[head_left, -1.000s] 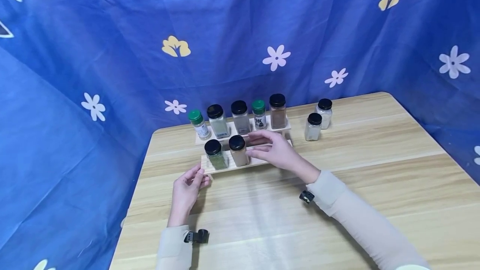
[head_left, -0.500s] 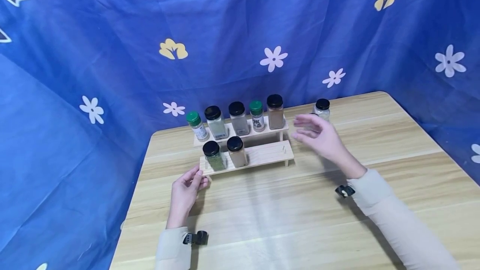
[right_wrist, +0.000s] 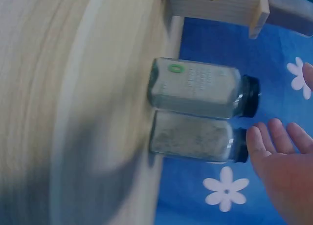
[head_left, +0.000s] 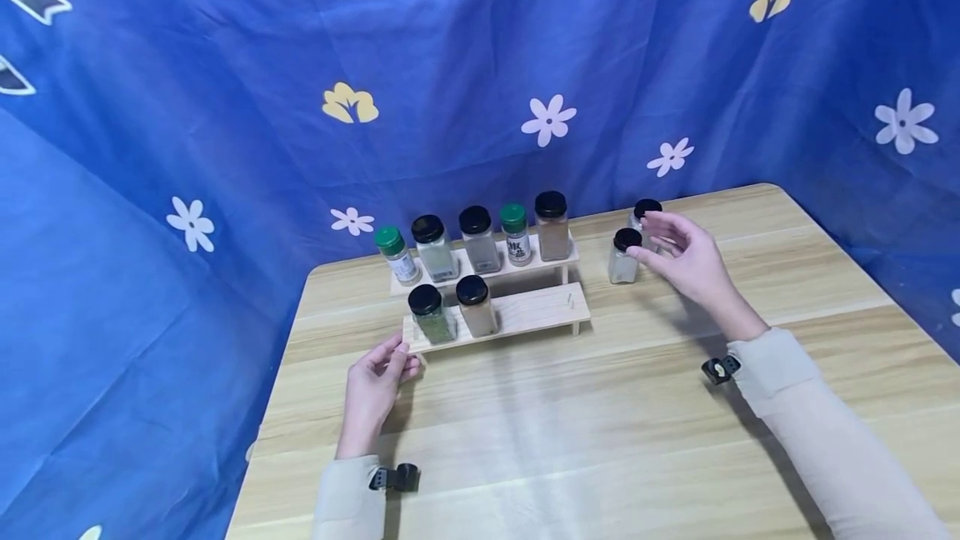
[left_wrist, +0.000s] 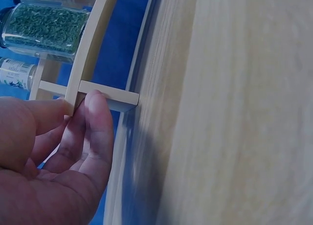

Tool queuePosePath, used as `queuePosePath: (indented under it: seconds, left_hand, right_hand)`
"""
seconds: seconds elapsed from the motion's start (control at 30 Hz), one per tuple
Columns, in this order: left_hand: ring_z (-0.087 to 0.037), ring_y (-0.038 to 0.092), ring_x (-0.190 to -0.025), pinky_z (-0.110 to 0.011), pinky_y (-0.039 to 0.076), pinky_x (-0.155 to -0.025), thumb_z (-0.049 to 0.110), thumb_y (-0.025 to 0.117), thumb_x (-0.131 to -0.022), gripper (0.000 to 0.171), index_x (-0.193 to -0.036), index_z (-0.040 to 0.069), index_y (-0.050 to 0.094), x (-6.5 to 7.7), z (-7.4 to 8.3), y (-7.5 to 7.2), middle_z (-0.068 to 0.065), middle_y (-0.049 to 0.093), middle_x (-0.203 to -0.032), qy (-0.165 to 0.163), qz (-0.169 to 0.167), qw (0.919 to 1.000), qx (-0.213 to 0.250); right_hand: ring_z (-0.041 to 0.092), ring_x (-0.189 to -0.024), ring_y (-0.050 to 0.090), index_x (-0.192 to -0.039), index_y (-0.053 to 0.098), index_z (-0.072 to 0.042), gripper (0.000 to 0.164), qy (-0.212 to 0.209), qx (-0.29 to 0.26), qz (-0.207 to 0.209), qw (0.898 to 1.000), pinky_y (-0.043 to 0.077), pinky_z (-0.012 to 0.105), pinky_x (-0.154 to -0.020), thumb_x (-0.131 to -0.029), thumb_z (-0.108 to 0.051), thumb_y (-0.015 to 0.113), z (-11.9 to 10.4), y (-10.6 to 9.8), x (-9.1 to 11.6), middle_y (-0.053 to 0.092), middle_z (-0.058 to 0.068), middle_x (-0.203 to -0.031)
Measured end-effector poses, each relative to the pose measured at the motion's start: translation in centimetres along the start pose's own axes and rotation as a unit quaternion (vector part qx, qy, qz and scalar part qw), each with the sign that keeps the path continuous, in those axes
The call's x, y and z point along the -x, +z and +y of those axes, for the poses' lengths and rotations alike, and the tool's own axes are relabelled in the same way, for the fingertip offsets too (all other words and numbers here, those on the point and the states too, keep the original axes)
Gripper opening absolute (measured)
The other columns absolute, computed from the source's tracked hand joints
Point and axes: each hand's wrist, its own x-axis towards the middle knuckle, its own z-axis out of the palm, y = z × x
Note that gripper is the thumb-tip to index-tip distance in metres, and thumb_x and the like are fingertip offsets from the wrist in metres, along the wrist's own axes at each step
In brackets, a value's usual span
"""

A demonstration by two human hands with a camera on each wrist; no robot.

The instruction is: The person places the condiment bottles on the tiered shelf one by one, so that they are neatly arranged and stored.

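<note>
My left hand (head_left: 375, 380) pinches the left end of the two-tier wooden spice rack's lower shelf (head_left: 536, 311). In the left wrist view, the thumb and fingers of the left hand (left_wrist: 63, 156) meet round the shelf end beside a rack leg (left_wrist: 110, 94). Over at the right, my right hand (head_left: 690, 265) hovers beside two clear square spice jars with black lids, its fingers spread and loosely bent. The nearer jar (head_left: 622, 267) stands upright; the farther jar (head_left: 636, 222) is partly hidden by that hand. In the right wrist view, fingertips (right_wrist: 254, 137) are close to one jar's lid; contact is unclear.
On the lower shelf stand a jar of green herbs (head_left: 435, 327) and a jar of tan powder (head_left: 480, 319). Several jars, with green or black lids, line the upper shelf (head_left: 525, 267). A blue patterned curtain (head_left: 450, 140) hangs behind the wooden table (head_left: 525, 440).
My right hand has let go of the tan-powder jar's surroundings and moved right, from the lower shelf to the two separate jars. The left hand keeps its place on the rack.
</note>
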Motion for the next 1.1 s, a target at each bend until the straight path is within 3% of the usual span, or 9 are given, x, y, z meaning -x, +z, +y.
queuePosePath:
  seconds: [0.17,0.27,0.4,0.6,0.77,0.93,1.1]
  left_hand:
    - [-0.005,0.076,-0.082,-0.020,0.070,-0.084,0.010,0.060,-0.107,0.041,-0.146,-0.005,0.057,0.0,-0.1,0.1,-0.009,0.077,-0.096,0.001,0.004,1.0000,0.001]
    - [-0.005,0.076,-0.082,-0.020,0.069,-0.084,0.009,0.059,-0.108,0.041,-0.146,-0.005,0.056,0.0,-0.2,0.1,-0.006,0.077,-0.095,0.000,0.003,1.0000,0.000]
    - [-0.005,0.076,-0.082,-0.020,0.070,-0.084,0.008,0.060,-0.107,0.041,-0.146,-0.005,0.056,0.0,-0.2,0.1,-0.007,0.077,-0.096,-0.001,0.004,1.0000,0.002]
    - [-0.005,0.076,-0.081,-0.020,0.070,-0.083,0.007,0.060,-0.107,0.041,-0.145,-0.006,0.056,0.0,-0.2,0.0,-0.006,0.076,-0.094,0.000,0.008,1.0000,0.004]
    - [-0.006,0.076,-0.081,-0.021,0.070,-0.083,0.007,0.060,-0.107,0.040,-0.145,-0.006,0.057,-0.1,-0.2,0.0,-0.006,0.077,-0.094,0.004,0.008,0.9999,0.007]
    - [-0.006,0.076,-0.081,-0.020,0.070,-0.082,0.008,0.061,-0.107,0.041,-0.145,-0.007,0.057,0.0,-0.2,0.1,-0.007,0.076,-0.095,0.008,0.007,0.9999,0.010]
    - [-0.006,0.076,-0.081,-0.020,0.070,-0.082,0.008,0.060,-0.107,0.041,-0.145,-0.007,0.056,0.1,-0.1,0.1,-0.010,0.076,-0.096,0.006,0.007,0.9999,0.007]
  right_hand:
    - [0.027,-0.131,0.063,-0.148,0.053,0.003,0.068,0.015,0.022,-0.029,0.999,0.055,0.029,-0.118,-0.090,-0.010,0.085,1.6,0.2,-0.4,0.060,0.027,-0.146]
    - [0.034,-0.135,0.061,-0.150,0.051,0.002,0.069,0.024,0.035,-0.046,0.998,0.052,0.039,-0.121,-0.090,-0.010,0.084,2.3,0.4,-0.5,0.059,0.026,-0.148]
    - [0.044,-0.139,0.056,-0.153,0.047,0.003,0.072,0.041,0.053,-0.066,0.996,0.053,0.040,-0.119,-0.091,-0.010,0.083,2.7,0.6,-0.6,0.055,0.028,-0.151]
    - [0.048,-0.130,0.061,-0.150,0.047,0.009,0.068,0.044,0.054,-0.068,0.995,0.060,0.019,-0.105,-0.091,-0.002,0.080,3.3,1.0,-0.7,0.059,0.035,-0.141]
    - [0.045,-0.126,0.064,-0.145,0.050,0.012,0.062,0.045,0.066,-0.072,0.994,0.061,0.015,-0.102,-0.092,-0.001,0.079,4.1,1.2,-0.6,0.061,0.036,-0.138]
    - [0.034,-0.120,0.068,-0.141,0.053,0.012,0.056,0.050,0.061,-0.067,0.995,0.057,0.001,-0.092,-0.093,-0.002,0.078,4.5,1.3,-0.4,0.062,0.034,-0.136]
    - [0.030,-0.118,0.068,-0.140,0.054,0.010,0.055,0.044,0.064,-0.060,0.995,0.056,-0.001,-0.090,-0.094,-0.006,0.079,4.5,1.3,0.0,0.063,0.032,-0.136]
